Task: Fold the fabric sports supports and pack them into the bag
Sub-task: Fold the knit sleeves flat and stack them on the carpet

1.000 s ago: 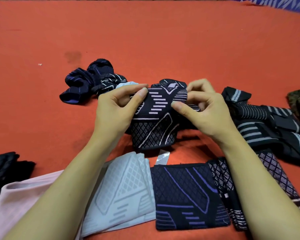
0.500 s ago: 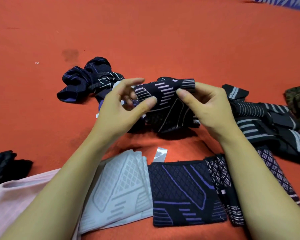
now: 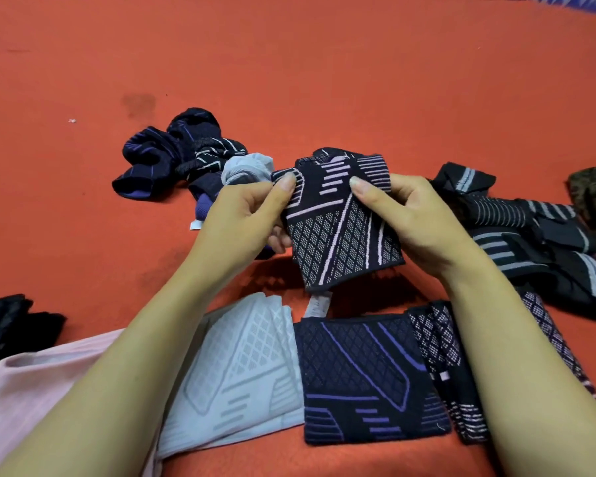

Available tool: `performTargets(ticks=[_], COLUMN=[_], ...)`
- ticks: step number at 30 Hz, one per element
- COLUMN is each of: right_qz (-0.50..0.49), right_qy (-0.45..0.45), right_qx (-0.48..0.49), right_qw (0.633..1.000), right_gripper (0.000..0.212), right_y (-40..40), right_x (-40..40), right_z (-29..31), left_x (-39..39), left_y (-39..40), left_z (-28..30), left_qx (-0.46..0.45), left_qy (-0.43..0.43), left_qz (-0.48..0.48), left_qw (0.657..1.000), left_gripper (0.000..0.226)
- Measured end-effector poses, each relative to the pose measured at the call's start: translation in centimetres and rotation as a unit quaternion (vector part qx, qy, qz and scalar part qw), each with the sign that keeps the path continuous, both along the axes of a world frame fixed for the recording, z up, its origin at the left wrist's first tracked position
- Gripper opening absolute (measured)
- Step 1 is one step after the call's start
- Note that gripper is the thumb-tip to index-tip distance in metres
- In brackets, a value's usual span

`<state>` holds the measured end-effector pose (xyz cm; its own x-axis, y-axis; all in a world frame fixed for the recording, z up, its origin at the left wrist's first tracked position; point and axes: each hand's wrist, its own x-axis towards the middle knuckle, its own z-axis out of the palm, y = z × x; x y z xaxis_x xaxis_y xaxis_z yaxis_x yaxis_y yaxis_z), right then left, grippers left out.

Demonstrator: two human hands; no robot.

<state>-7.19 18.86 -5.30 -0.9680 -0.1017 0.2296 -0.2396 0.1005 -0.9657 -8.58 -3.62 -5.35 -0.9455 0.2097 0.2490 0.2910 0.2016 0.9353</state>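
Head view: left hand [image 3: 245,215] and right hand [image 3: 417,218] each pinch an upper corner of a dark pink-lined support [image 3: 341,222], thumbs in front, holding it above the red floor [image 3: 289,63]. Half a second earlier the support was bunched between the hands; now it hangs spread and flat-faced, lower edge toward the viewer. Near, folded supports lie in a row: white [image 3: 241,370], navy [image 3: 369,376], checked [image 3: 451,373]. Unfolded piles lie far left [image 3: 172,156] and right [image 3: 530,235]. Pink fabric [image 3: 45,390] lies near left.
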Motion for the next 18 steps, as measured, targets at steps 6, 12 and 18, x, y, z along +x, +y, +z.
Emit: performTargets(ticks=[6, 12, 18], right_qz=[-0.068, -0.06, -0.113], right_qy=[-0.031, -0.126, -0.099], right_qx=[-0.015, -0.162, -0.153], right_qw=[0.997, 0.977, 0.977], right_gripper=[0.037, 0.037, 0.031], right_y=[-0.2, -0.6, -1.1], right_x=[-0.4, -0.8, -0.9], right_z=[0.0, 0.1, -0.2], left_x=[-0.2, 0.6, 1.2], left_y=[0.0, 0.4, 0.6], left_z=[-0.7, -0.2, 0.2], left_qx=[-0.044, -0.049, -0.048], left_qy=[-0.023, -0.038, -0.096], left_qz=[-0.063, -0.137, -0.165], left_qw=[0.997, 0.989, 0.98], left_gripper=[0.045, 0.022, 0.037])
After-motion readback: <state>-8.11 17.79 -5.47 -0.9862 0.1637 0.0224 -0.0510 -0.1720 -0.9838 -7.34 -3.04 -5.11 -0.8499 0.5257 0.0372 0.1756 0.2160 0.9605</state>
